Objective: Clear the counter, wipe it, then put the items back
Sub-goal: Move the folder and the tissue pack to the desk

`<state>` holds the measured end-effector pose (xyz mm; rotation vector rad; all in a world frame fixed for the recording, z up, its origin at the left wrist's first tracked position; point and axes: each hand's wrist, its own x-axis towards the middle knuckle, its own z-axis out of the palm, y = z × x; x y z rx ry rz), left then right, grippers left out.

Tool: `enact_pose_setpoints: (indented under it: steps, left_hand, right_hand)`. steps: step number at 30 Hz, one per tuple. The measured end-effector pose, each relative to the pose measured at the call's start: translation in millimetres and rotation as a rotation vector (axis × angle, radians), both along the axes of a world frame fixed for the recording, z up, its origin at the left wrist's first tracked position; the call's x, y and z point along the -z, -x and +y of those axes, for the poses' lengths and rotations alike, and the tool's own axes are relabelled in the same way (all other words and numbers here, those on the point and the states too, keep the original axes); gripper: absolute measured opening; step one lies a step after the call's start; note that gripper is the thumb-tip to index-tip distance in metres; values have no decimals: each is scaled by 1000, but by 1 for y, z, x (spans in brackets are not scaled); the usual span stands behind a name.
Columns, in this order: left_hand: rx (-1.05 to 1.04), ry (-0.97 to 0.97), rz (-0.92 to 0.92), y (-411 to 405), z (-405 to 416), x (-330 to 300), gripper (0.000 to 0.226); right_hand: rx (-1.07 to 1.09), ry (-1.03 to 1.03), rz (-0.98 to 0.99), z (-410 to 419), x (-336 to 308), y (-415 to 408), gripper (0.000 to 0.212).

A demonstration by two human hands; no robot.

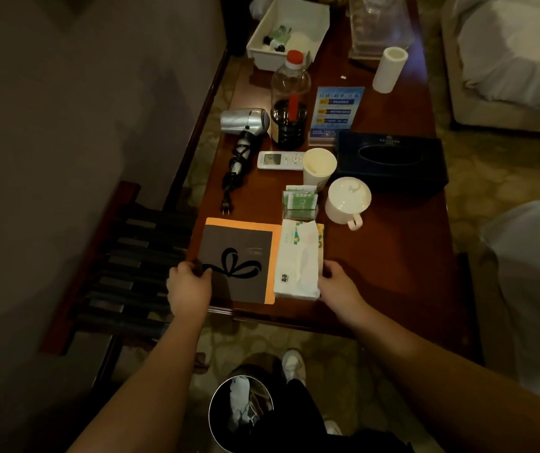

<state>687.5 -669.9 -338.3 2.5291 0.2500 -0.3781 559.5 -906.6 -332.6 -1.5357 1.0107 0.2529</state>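
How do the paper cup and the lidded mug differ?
The paper cup is open-topped; the lidded mug wears a knobbed lid. The mug has a handle, the cup none. The cup is narrower, the mug squatter and wider. Both are pale and stand upright on the counter, beside the dark tissue box.

Glossy wooden counter, matt paper folder (silvery metallic hairdryer)

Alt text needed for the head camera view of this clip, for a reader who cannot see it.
Seen from above, a person's left hand grips a brown folder at the near edge of a wooden counter, and the right hand touches a tissue pack beside it. Farther back lie a hair dryer, a bottle, a remote and a lidded mug.
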Motion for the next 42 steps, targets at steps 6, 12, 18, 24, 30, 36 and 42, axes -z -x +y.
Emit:
enact_pose_setpoints:
  steps: [6,12,18,24,30,36,42]
  left_hand:
    - [35,-34,0,1,1,-3,44]
    - [78,-36,30,9,13,-16,46]
    - [35,36,-13,50,41,-41,35]
    - [-13,37,59,119,69,-85,25]
    - [57,-42,49,193,104,-158,29]
    - [-52,-42,-101,286,164,-217,26]
    - [-283,-83,-190,376,227,-258,22]
  right_hand:
    - [-55,19,61,-4,-1,-1,62]
    - [-130,-19,107,-16,-20,8,60]
    - [-177,102,110,-29,-43,38,34]
    - [-334,324,63,-30,-78,77,27]
    - [-646,576,-82,12,-144,99,24]
    - [-905,645,-317,89,-200,118,20]
    - [-1231,659,-491,186,-242,135,21]
